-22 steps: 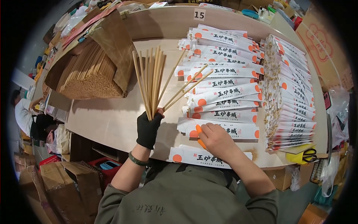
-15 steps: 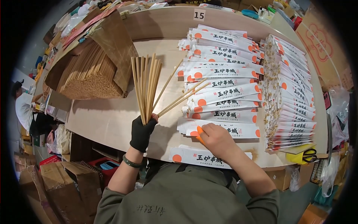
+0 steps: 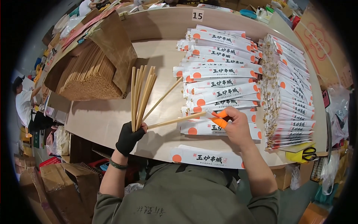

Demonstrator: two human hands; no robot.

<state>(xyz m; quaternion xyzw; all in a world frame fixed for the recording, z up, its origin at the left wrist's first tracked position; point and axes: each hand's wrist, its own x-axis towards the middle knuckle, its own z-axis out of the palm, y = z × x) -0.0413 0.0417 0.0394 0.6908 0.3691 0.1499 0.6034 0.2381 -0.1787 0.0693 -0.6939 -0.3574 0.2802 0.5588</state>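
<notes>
My left hand [image 3: 129, 141], in a black fingerless glove, is closed round the lower ends of several wooden chopsticks [image 3: 146, 95], which fan upward. Two of them, a pair of chopsticks [image 3: 175, 120], point right from the same grip. Their tips meet my right hand [image 3: 236, 127], whose thumb and forefinger wear orange finger covers. Those fingers pinch a white edge at the tips, seemingly the mouth of a paper chopstick sleeve; its rest is hidden by the hand. Just below lies a flat white paper sleeve [image 3: 192, 130] with orange dots.
A brown paper-lined box [image 3: 115, 41] full of chopsticks stands at left. Overlapping paper sleeves [image 3: 223, 71] cover the middle right, beside a stack of filled sleeves [image 3: 294, 100]. Another sleeve [image 3: 186, 156] lies at the near edge; black-handled scissors [image 3: 309, 154] lie at right.
My left hand has moved left and slightly nearer me, tilting the pair flatter. My right hand has lifted off the sleeves and moved up and right to the pair's tips.
</notes>
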